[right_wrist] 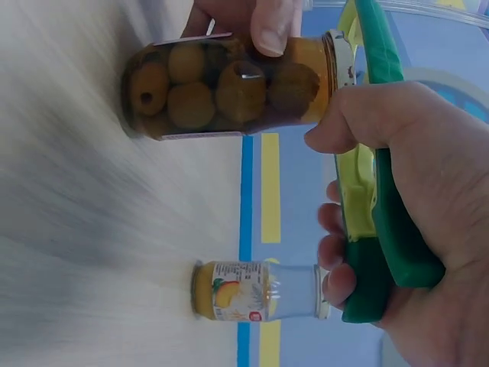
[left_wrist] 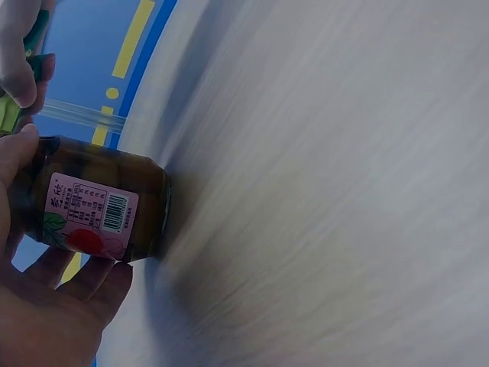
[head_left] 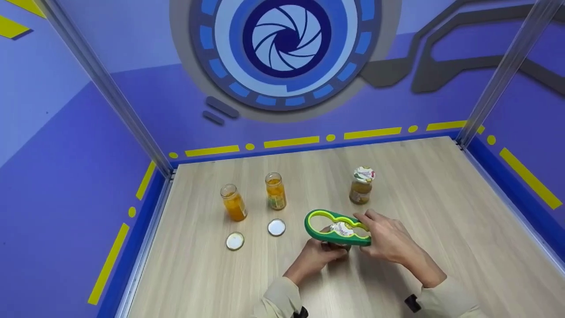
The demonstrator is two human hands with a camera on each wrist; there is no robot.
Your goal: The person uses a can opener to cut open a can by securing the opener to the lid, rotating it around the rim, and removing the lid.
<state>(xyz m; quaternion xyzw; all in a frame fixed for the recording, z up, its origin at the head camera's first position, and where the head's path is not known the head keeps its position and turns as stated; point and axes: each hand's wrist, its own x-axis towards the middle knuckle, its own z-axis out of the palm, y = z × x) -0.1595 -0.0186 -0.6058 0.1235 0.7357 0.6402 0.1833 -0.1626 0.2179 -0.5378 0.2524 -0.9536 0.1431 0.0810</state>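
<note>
My left hand grips a glass jar around its side; it carries a pink label with a red fruit and a barcode. Round brown fruits show through the jar's glass in the right wrist view. My right hand holds a green and yellow multi-hole jar opener by its right end, over the jar's top. The jar's white patterned lid shows through the opener's middle hole. From above, the opener hides most of the jar's body.
Two lidless jars of orange fruit stand at the left, with two loose lids in front of them. Behind my right hand stands a lidded jar. Walls border the wooden table.
</note>
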